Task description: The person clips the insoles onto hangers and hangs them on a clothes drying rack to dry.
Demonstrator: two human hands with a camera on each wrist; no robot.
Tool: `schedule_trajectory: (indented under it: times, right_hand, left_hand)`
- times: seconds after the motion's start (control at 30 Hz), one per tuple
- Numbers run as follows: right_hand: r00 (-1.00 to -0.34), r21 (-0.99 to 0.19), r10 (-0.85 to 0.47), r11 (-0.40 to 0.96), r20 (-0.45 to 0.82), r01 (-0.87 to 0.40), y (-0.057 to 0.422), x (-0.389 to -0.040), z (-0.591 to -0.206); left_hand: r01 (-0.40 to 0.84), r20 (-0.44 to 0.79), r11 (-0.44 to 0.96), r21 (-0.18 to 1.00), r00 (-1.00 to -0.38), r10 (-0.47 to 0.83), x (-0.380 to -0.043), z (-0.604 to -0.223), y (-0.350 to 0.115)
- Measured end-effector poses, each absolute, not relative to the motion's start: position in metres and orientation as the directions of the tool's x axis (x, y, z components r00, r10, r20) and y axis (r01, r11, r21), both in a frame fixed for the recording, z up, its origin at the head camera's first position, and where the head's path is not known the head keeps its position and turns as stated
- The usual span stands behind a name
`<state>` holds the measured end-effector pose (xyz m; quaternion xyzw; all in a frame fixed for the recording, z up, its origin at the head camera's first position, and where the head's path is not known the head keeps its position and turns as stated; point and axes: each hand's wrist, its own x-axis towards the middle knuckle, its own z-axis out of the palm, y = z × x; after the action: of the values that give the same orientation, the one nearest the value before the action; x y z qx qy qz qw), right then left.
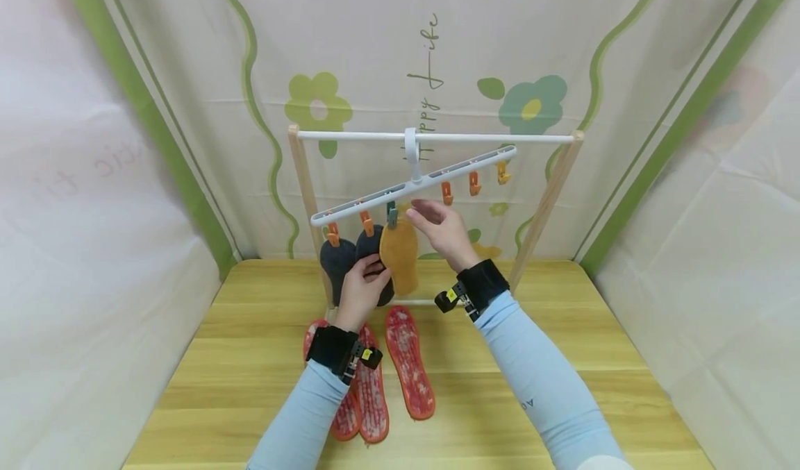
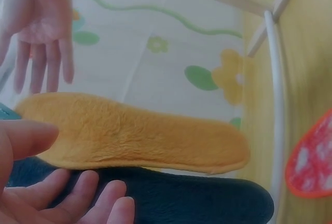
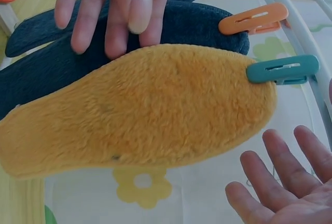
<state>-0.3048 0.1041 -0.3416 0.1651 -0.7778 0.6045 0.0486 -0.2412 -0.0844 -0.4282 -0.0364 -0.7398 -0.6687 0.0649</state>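
Observation:
A fuzzy yellow insole (image 1: 400, 258) hangs by its wide end from a teal clip (image 3: 285, 69) on a grey-white hanger (image 1: 362, 204). Left of it hang two dark blue insoles, the outer one (image 1: 337, 265) and the nearer one (image 3: 202, 24), each under an orange clip. My left hand (image 1: 362, 289) is at the yellow insole's left edge, in front of the nearer dark one, with thumb and fingers apart. To the right of the teal clip, my right hand (image 1: 442, 230) has its fingers extended and holds nothing.
The hanger hooks over a white rod (image 1: 500, 139) between wooden posts and slants up rightward. Two orange clips and a yellow clip (image 1: 503, 173) hang on its right half. Red patterned insoles, one of them apart (image 1: 410, 362), lie on the wooden table (image 1: 500, 414). Fabric walls stand around.

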Motion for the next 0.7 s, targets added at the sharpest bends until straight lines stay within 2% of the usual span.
schedule_trajectory:
  times: [0.3,0.7]
  right_hand:
    - [-0.951,-0.927,-0.180,0.239,0.251,-0.290,0.120,-0.294,-0.360]
    - [-0.956,-0.932,-0.178,0.238,0.234,-0.272,0.144,-0.272,-0.389]
  left_hand:
    - [0.119,0.120,0.088,0.989,-0.993,0.004,-0.225,-0.417,-0.092]
    - [0.126,0.127,0.146,0.981,-0.992,-0.003,-0.214,-0.444,-0.107]
